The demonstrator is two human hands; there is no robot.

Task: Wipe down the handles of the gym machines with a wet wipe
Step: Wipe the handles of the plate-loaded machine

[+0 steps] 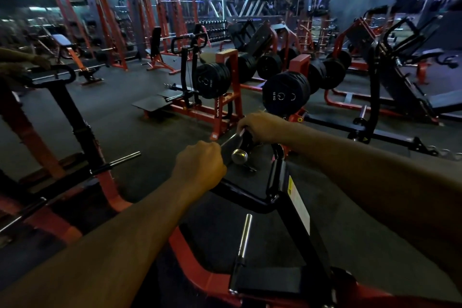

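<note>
Right now my left hand (200, 166) is curled tight around the black handle (231, 147), while my right hand (260, 124) pinches what looks like a pale wipe (242, 132) against the handle's far end, though it is too small to be sure. The handle's long axis runs from my left fist up and away toward my right hand, with a chrome knob (239, 156) just right of the left fist. I judge the right hand, already on the far end, should stroke back along that axis toward the left.

Open floor (140, 132) ahead; weight plates (286, 91) and chrome peg (244, 237) crowd the right.
</note>
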